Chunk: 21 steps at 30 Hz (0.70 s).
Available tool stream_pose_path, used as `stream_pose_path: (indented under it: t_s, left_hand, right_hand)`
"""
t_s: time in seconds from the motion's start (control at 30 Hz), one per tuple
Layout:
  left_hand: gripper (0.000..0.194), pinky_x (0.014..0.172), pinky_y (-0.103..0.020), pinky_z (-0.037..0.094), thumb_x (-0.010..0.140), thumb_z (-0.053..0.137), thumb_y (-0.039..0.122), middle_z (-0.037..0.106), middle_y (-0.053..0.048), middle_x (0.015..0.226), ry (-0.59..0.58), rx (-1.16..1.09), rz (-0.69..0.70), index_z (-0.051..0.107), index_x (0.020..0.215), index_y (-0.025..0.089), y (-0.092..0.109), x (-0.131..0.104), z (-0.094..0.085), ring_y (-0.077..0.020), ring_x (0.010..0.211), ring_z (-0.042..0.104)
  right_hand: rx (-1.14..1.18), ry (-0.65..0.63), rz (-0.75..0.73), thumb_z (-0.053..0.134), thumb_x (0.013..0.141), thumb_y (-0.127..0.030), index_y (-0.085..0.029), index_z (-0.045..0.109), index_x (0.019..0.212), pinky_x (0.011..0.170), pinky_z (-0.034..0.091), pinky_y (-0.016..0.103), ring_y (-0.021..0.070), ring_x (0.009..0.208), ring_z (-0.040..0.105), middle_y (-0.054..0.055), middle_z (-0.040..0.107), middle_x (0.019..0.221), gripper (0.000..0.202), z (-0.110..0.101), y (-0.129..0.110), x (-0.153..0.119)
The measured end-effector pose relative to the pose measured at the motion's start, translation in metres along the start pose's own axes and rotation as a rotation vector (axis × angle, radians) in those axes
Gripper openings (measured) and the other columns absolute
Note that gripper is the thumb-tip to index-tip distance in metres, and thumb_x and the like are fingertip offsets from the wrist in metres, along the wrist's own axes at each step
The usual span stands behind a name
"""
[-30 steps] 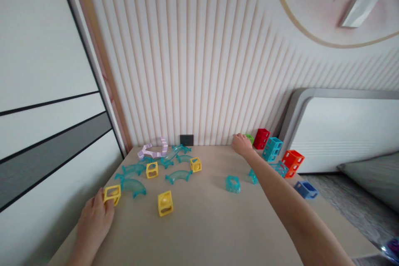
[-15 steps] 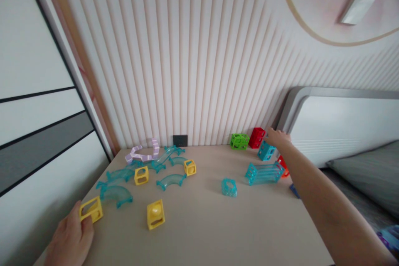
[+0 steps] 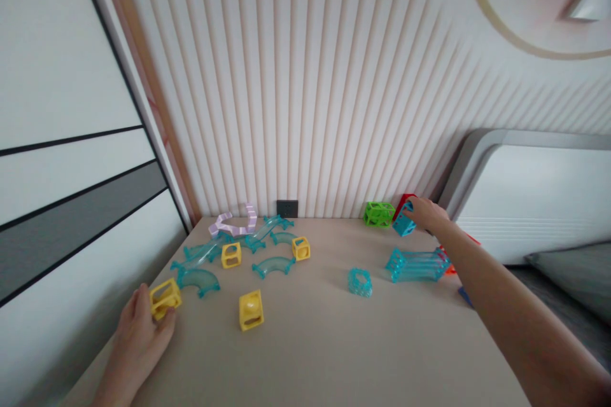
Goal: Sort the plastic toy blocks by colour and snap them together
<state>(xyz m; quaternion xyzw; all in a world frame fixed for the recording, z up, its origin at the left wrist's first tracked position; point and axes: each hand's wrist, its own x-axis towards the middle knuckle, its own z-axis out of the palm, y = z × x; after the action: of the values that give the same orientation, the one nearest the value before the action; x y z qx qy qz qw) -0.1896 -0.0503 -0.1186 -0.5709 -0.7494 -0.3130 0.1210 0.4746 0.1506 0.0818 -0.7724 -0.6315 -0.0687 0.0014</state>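
Note:
At the left edge of the table, my left hand [image 3: 142,331] is closed on a yellow cube block [image 3: 165,298] with open sides. Curved teal track pieces [image 3: 274,265] lie just beyond it. A second yellow cube block [image 3: 251,310] stands nearer the middle. At the far right, the fingers of my right hand [image 3: 426,212] grip a blue block [image 3: 403,223] from above. It partly covers a red block [image 3: 405,201] behind, and a green block [image 3: 379,214] stands to its left. Whether the blue block touches the table I cannot tell.
Straight teal tracks [image 3: 419,266] lie in a bundle at the right, beside a stack of small teal rings [image 3: 359,282]. Purple curved pieces [image 3: 233,229] rest at the back left. A ribbed wall [image 3: 324,89] bounds the table [image 3: 315,356] behind; a cabinet [image 3: 71,254] stands left.
My right hand has come onto the blue block and shifted it left, in front of the red one. My left hand still holds its yellow block. The view has turned slightly left.

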Motion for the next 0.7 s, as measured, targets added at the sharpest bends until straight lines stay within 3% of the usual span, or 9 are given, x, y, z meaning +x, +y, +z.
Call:
stream_pose_path:
  t_s: [0.07,0.13,0.2,0.3,0.37,0.43,0.53,0.6,0.7]
  left_hand:
    - [0.076,0.105,-0.063,0.045,0.094,0.042,0.045,0.042,-0.019,0.148,0.057,-0.033,0.017,0.011,0.158,0.019,0.011,0.000,-0.012,-0.0468,0.135,0.044]
    - [0.077,0.108,-0.066,0.040,0.093,0.048,0.042,0.031,-0.022,0.157,0.185,-0.036,0.035,0.016,0.159,0.017,0.030,0.000,-0.030,-0.0492,0.141,0.035]
    - [0.079,0.113,-0.062,0.036,0.091,0.057,0.036,0.023,-0.023,0.162,0.248,-0.007,0.124,0.022,0.158,0.016,0.057,0.000,-0.047,-0.0472,0.143,0.033]
    - [0.083,0.113,-0.056,0.039,0.090,0.063,0.026,0.033,-0.019,0.158,0.247,-0.006,0.412,0.018,0.160,0.024,0.105,0.002,-0.062,-0.0404,0.140,0.042]
    - [0.083,0.112,-0.054,0.041,0.092,0.062,0.025,0.039,-0.019,0.154,0.186,-0.040,0.526,0.015,0.160,0.024,0.138,0.005,-0.065,-0.0370,0.139,0.044]
    - [0.083,0.113,-0.052,0.041,0.093,0.061,0.031,0.041,-0.020,0.153,0.118,-0.093,0.583,0.012,0.160,0.021,0.167,0.008,-0.064,-0.0358,0.141,0.042]
    - [0.087,0.109,-0.054,0.045,0.092,0.062,0.047,0.045,-0.022,0.149,-0.001,-0.204,0.612,0.014,0.159,0.018,0.196,0.013,-0.063,-0.0375,0.139,0.044]
    - [0.080,0.105,-0.050,0.050,0.091,0.061,0.051,0.052,-0.020,0.142,-0.082,-0.318,0.586,0.023,0.155,0.020,0.201,0.014,-0.065,-0.0348,0.133,0.051]
    - [0.055,0.097,-0.041,0.055,0.095,0.057,0.045,0.062,-0.015,0.128,-0.119,-0.422,0.536,0.038,0.143,0.023,0.192,0.011,-0.069,-0.0287,0.119,0.063]
  right_hand:
    - [0.026,0.047,-0.054,0.055,0.092,-0.040,-0.017,0.064,0.122,0.077,0.050,0.036,0.0323,0.104,0.068,0.018,0.070,0.116,0.038,-0.010,-0.011,-0.006]
    - [0.066,0.127,-0.100,0.053,0.093,-0.045,-0.020,0.061,0.128,0.078,0.049,0.037,0.0325,0.105,0.067,0.016,0.069,0.119,0.044,-0.022,-0.026,-0.018]
    - [0.179,0.309,-0.146,0.053,0.091,-0.047,-0.020,0.063,0.125,0.076,0.050,0.038,0.0333,0.100,0.067,0.016,0.069,0.115,0.044,-0.033,-0.049,-0.035]
    - [0.393,0.478,-0.280,0.057,0.089,-0.047,-0.020,0.064,0.120,0.076,0.050,0.038,0.0311,0.096,0.067,0.014,0.069,0.113,0.041,-0.044,-0.096,-0.073]
    - [0.580,0.462,-0.426,0.061,0.088,-0.044,-0.020,0.065,0.114,0.079,0.050,0.037,0.0276,0.093,0.067,0.011,0.070,0.106,0.035,-0.048,-0.133,-0.101]
    - [0.766,0.323,-0.558,0.065,0.086,-0.042,-0.020,0.065,0.109,0.076,0.050,0.034,0.0230,0.084,0.066,0.007,0.070,0.095,0.032,-0.050,-0.169,-0.130]
    - [1.065,-0.027,-0.638,0.067,0.085,-0.046,-0.020,0.064,0.103,0.061,0.050,0.029,0.0173,0.068,0.062,-0.001,0.063,0.074,0.031,-0.051,-0.214,-0.165]
    - [1.341,-0.286,-0.634,0.070,0.083,-0.051,-0.020,0.059,0.099,0.059,0.053,0.028,0.0161,0.067,0.063,-0.002,0.061,0.077,0.037,-0.050,-0.234,-0.180]
    - [1.571,-0.586,-0.600,0.077,0.076,-0.055,-0.021,0.054,0.096,0.064,0.059,0.031,0.0158,0.073,0.065,-0.002,0.061,0.084,0.046,-0.043,-0.246,-0.189]
